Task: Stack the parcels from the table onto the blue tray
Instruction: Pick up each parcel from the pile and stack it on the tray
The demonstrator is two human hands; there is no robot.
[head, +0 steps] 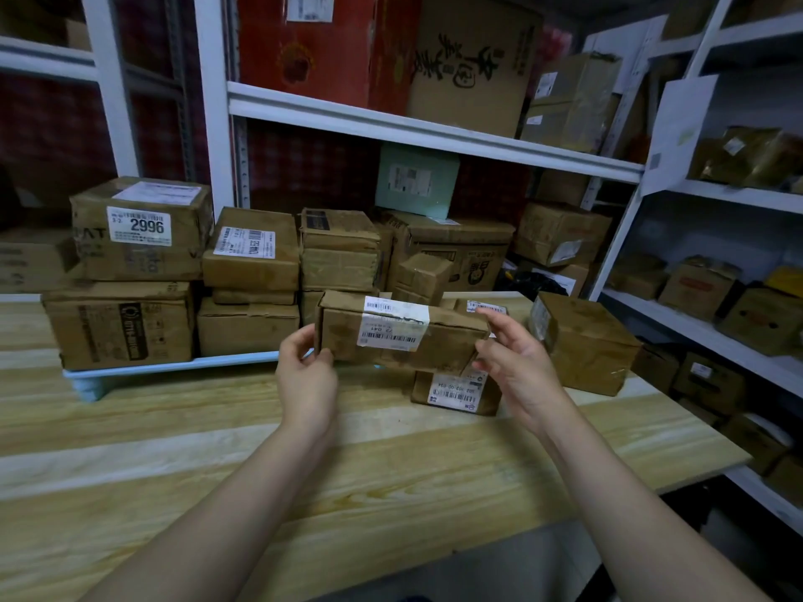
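Wooden table (217, 427) | left hand (306, 380), right hand (519, 371): fingers pinching long parcel (399, 336) ends; held above table

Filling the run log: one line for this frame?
phase: carry | hands: left hand and right hand hold long parcel by its ends, lifted | blue tray: stacked | wooden table: parcels remain

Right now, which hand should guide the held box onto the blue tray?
Left. The left hand grips the held box at the end nearest the blue tray; the right hand holds the far end.
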